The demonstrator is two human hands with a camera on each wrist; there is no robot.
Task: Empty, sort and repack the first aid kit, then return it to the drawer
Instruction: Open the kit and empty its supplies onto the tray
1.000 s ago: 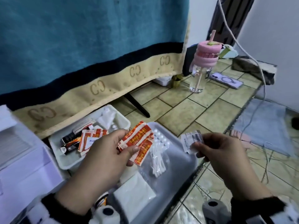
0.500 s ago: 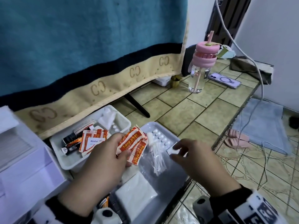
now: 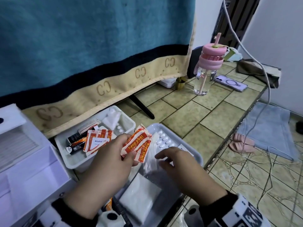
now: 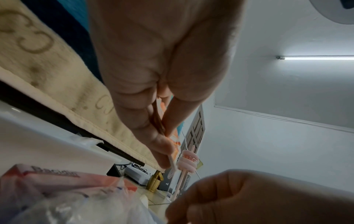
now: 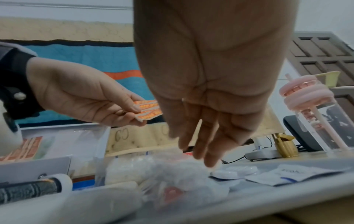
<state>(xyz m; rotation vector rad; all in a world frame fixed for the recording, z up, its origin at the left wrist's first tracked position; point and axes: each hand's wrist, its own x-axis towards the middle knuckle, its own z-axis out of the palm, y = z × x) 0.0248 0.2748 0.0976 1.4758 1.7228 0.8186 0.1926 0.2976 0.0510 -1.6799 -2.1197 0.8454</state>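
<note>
My left hand (image 3: pixel 126 146) pinches a fan of orange "Keep plast" plaster packets (image 3: pixel 137 143) above the gap between two containers. These packets (image 5: pixel 148 108) also show in the right wrist view, between thumb and fingers. My right hand (image 3: pixel 165 158) hovers empty, fingers straight, over a clear bag of cotton swabs (image 3: pixel 150 161) in the grey tray (image 3: pixel 196 155). That tray also holds a white pill blister (image 3: pixel 164 140), a white sachet (image 3: pixel 184 148) and a gauze pad (image 3: pixel 141 199). The white tub (image 3: pixel 77 161) on the left holds alcohol pad sachets (image 3: pixel 96 141) and dark tubes.
A white drawer unit (image 3: pixel 24 161) stands at the left. A blue and beige towel (image 3: pixel 82 46) hangs behind the table. A pink-lidded bottle (image 3: pixel 208 69) and a phone (image 3: pixel 231 82) sit at the back right. The table edge drops to the floor with pink slippers (image 3: pixel 241 143).
My right hand brought the white sachet down into the grey tray, let go of it, and shifted left over the swab bag. The left hand kept hold of the plasters.
</note>
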